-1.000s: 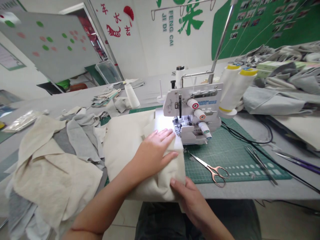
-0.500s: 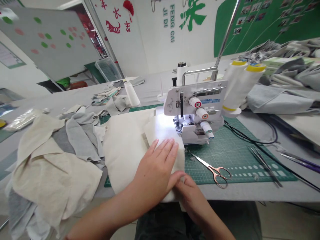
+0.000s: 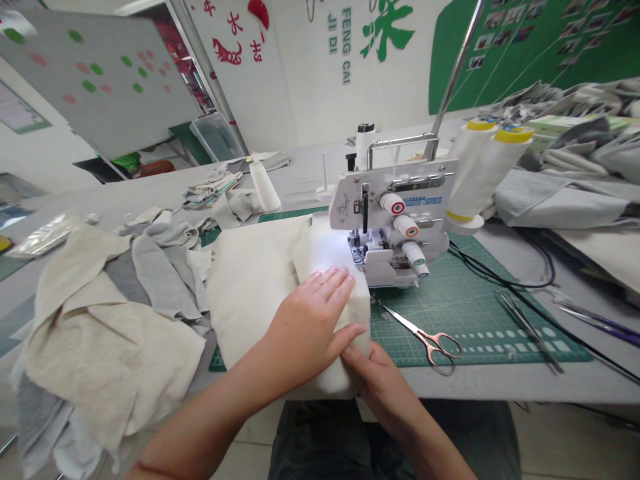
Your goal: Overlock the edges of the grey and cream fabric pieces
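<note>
And here's the rm: white wall (image 3: 300, 100) dead ahead w/ green lettering (image 3: 387, 32) & red characters (image 3: 227, 53); green panel (image 3: 455, 73) w/ photos up R. Far L, a grey board (image 3: 120, 87), dotted pink & green. Grey table (image 3: 500, 383) runs across, pale tiled flr (image 3: 550, 437) below.

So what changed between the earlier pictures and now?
Since half a second ago, the left hand has slid slightly forward on the cream cloth, toward the sewing machine. The cloth, bunched at first, now lies smoother. The right hand still holds its edge; the scissors haven't moved.
</note>
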A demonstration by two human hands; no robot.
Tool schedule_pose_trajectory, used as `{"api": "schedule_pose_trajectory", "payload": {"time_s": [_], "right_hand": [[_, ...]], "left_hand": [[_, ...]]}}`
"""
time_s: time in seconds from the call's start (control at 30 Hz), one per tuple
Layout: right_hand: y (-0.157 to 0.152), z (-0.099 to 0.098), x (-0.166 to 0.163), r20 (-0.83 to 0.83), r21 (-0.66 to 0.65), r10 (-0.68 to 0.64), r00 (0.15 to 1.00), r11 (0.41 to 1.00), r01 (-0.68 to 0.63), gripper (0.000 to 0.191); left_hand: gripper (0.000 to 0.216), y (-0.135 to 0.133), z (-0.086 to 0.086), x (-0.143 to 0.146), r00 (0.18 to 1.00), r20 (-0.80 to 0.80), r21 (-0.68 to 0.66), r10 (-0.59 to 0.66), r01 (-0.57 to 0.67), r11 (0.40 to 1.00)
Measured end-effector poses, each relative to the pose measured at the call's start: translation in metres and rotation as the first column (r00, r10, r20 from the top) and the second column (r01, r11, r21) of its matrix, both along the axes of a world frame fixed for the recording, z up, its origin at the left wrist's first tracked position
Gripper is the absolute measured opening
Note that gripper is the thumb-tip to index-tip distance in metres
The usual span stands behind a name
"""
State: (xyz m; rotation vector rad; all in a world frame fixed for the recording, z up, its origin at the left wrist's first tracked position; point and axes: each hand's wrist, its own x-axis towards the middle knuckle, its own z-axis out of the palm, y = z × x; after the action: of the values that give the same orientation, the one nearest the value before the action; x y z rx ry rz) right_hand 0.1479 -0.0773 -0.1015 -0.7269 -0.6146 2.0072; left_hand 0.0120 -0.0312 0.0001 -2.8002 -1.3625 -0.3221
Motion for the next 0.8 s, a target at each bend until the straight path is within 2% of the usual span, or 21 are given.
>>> {"api": "schedule_pose_trajectory", "payload": {"time_s": [0.37, 0.8], "right_hand": [[0.003, 0.001, -0.001, 0.012, -0.030, 0.025, 1.000, 0.999, -0.025, 0.035], [0.001, -0.008, 0.000, -0.003, 0.007, 0.042, 0.999, 0.999, -0.042, 0.036]], "left_hand": [[0.059, 0.012, 0.005, -0.004, 1.000, -0.008, -0.057, 0.009, -0.010, 0.998], [0.053, 0.027, 0.009, -0.006, 0.999, 0.029, -0.057, -0.016, 0.017, 0.998]]}}
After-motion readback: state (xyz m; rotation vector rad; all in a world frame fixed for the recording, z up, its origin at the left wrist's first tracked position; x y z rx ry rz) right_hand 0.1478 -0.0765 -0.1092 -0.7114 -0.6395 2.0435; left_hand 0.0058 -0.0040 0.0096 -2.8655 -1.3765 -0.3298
